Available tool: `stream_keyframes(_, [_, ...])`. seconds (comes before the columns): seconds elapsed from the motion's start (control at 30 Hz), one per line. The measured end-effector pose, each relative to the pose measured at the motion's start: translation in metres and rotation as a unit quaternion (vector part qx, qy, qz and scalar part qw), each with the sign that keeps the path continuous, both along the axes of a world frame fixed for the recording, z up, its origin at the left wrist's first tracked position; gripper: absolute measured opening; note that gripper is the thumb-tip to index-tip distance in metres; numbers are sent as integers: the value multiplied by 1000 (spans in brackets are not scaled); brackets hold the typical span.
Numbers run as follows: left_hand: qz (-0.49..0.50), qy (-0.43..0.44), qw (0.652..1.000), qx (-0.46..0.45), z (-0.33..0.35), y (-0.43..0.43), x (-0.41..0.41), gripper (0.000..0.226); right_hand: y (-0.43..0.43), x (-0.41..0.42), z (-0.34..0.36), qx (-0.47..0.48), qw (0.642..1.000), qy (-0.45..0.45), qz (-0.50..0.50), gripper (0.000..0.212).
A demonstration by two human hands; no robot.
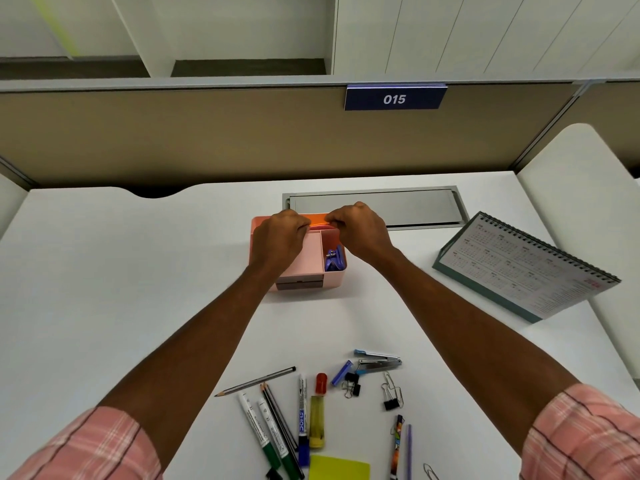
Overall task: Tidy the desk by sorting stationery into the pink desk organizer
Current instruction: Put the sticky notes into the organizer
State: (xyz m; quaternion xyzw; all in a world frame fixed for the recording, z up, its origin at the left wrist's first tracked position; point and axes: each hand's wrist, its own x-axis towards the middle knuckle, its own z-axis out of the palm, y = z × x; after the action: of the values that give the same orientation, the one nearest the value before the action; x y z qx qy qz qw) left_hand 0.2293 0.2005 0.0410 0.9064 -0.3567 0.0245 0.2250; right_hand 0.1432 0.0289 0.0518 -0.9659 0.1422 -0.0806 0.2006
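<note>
The pink desk organizer (309, 259) stands mid-desk, with a blue stapler-like item (335, 260) in its right compartment. Both hands are over its back part. My left hand (278, 237) and my right hand (358, 233) have their fingers curled, each pinching one end of a flat orange pad (318, 220) at the organizer's rear edge. Near the front edge lie loose stationery: a pencil (256, 381), several markers (258, 426), a glue stick (318, 415), a stapler (378, 362), binder clips (393, 396), pens (397, 445) and a yellow sticky pad (339, 467).
A desk calendar (526, 268) stands at the right. A grey cable-tray lid (374, 206) is set into the desk behind the organizer. A beige partition (207, 133) closes off the back. A paper clip (429, 472) lies at the bottom edge.
</note>
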Motion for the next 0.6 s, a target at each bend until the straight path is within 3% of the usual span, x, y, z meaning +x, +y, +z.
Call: stream_keyframes(0.6, [2,8,997,-71,18,13,-40,25,26,-40,13,8,999,-44,-24,22])
